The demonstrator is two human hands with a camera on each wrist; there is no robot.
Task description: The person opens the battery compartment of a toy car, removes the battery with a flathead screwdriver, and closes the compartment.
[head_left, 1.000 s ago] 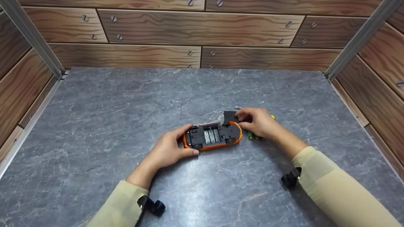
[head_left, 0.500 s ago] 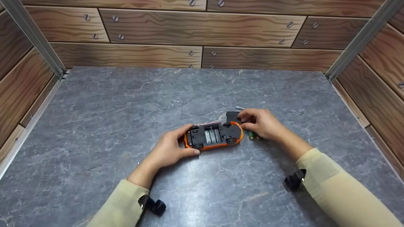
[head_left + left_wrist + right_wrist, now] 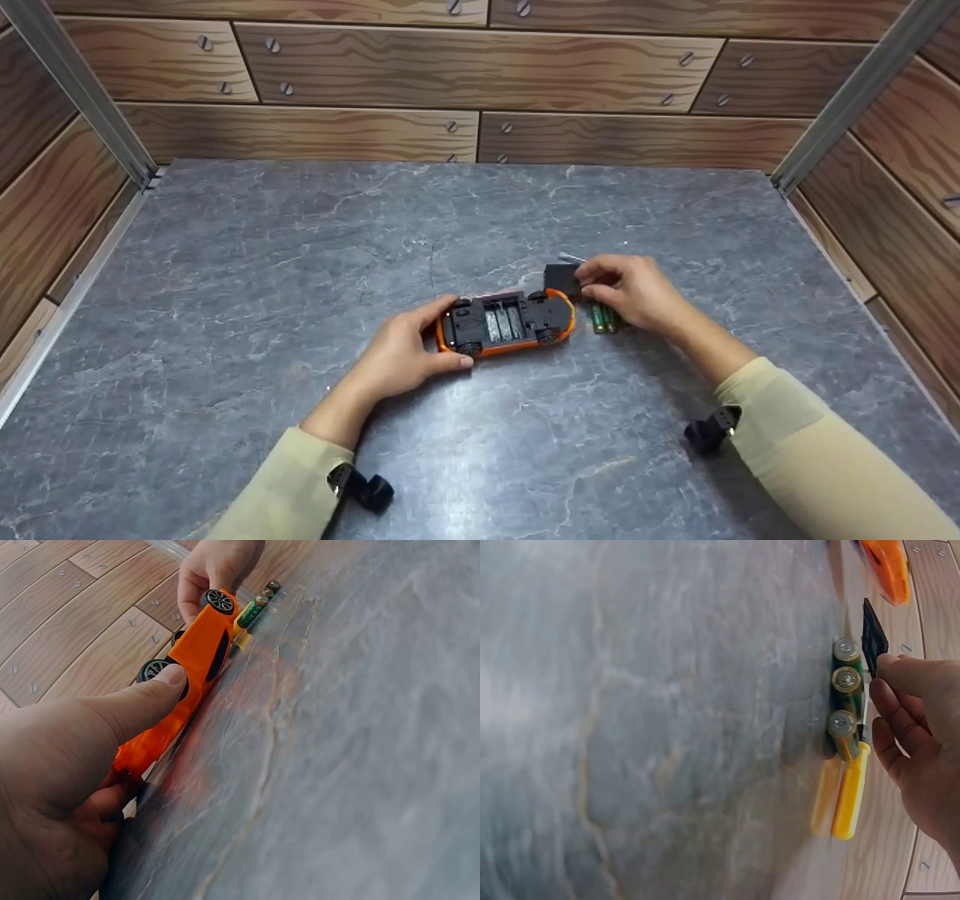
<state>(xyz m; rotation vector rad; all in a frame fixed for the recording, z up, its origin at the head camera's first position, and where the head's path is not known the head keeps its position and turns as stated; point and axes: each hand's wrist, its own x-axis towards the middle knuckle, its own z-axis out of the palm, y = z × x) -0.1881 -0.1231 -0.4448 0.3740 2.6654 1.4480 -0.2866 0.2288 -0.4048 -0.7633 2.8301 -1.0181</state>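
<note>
An orange toy car (image 3: 506, 349) lies wheels up in the head view, its battery compartment (image 3: 504, 322) uncovered with bare slots. My left hand (image 3: 401, 352) grips the car's left end, thumb along the near side and fingers at the far side. Beyond the car's right end, my right hand (image 3: 634, 289) pinches a thin black battery cover (image 3: 561, 279) between thumb and fingers. In the right wrist view, this cover (image 3: 873, 636) is seen nearly edge-on, above the table. Several green batteries (image 3: 604, 318) lie under and beside the right hand, partly hidden by it.
A screwdriver with a yellow handle (image 3: 849, 795) lies just past the batteries; its metal shaft (image 3: 571, 258) shows beyond the right hand. The grey marbled table (image 3: 300, 247) is bordered by wood-patterned walls (image 3: 480, 67) at the back and sides.
My right hand has shifted slightly to the right with the battery cover, drawing away from the car and uncovering more of the batteries. The left hand and car stay in place.
</note>
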